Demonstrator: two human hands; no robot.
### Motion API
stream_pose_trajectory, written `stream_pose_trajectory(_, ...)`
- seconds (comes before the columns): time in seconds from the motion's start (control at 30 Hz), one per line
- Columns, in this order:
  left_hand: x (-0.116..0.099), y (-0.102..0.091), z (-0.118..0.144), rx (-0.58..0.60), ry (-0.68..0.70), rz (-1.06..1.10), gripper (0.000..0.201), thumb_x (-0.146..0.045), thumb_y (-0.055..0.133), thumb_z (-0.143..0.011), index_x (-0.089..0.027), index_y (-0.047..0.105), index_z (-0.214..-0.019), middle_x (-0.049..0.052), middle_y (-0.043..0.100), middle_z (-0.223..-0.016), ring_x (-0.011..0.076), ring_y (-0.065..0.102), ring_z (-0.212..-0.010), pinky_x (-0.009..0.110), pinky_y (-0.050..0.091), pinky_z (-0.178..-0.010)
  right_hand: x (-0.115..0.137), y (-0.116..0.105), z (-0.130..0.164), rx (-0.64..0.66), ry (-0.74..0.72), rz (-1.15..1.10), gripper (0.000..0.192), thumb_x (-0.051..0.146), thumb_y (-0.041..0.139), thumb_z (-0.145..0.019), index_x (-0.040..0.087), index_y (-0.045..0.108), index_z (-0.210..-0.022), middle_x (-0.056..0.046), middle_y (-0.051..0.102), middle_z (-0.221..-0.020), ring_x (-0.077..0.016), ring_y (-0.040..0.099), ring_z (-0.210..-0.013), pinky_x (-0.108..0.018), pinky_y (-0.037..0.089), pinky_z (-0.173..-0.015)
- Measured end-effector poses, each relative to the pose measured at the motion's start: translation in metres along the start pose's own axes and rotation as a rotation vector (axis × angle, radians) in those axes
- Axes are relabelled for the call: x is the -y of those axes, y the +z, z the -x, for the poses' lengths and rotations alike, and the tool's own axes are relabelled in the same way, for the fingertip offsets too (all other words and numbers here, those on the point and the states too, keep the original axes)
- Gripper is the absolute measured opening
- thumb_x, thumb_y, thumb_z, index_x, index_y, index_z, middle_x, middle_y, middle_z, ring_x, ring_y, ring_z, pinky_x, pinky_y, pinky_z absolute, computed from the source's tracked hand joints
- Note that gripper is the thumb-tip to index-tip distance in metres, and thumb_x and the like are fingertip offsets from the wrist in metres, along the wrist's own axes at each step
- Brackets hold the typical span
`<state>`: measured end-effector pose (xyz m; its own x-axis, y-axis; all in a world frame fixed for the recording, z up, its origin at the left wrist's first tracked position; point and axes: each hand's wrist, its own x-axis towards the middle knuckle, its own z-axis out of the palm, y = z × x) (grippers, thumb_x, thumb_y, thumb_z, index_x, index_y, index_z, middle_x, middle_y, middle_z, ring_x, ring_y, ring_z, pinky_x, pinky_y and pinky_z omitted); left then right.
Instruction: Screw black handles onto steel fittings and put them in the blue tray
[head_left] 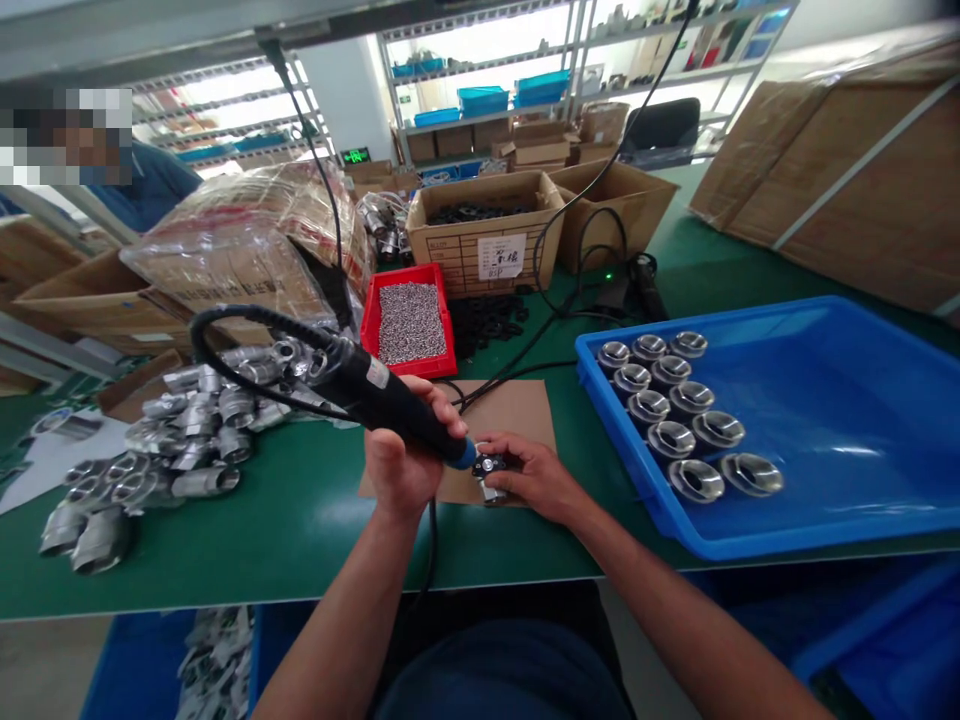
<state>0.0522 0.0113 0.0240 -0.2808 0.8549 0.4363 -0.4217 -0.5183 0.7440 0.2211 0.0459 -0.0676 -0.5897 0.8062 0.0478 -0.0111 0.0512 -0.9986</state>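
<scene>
My left hand (409, 470) is wrapped round a black corded electric screwdriver (382, 400), which slants down to the right. Its blue nose end is close to a small metal fitting with a black top (491, 468); whether the bit touches it I cannot make out. The fingers of my right hand (536, 475) are closed round that fitting and steady it on a flat piece of cardboard (525, 405). The side of the fitting under my fingers is hidden.
A red bin of small metal pieces (411, 320) stands behind, near loose black parts (487, 322). Metal fittings (199, 420) are heaped at left. A blue tray (847, 400) at right holds several metal rings. Cartons (480, 235) stand behind, cables cross the table, and a person (154, 185) is far left.
</scene>
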Motion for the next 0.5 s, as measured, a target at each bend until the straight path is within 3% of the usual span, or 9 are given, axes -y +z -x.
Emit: stream_pose_trajectory(0.5,0.0061,0.0041,0.0015,0.055,0.05,-0.057,0.065,-0.079,0.051,-0.076,-0.018,0.061,-0.098,0.002,0.058,-0.073,0.0159,0.06,-0.056,0.029,0.052,-0.052,0.0003,-0.0016,-0.0007,0.013,-0.012,0.005,0.034,0.017,0.076,-0.074,0.022,0.07,-0.107,-0.007,0.063,-0.13,-0.0254,0.059,-0.12,-0.042,0.043,-0.104)
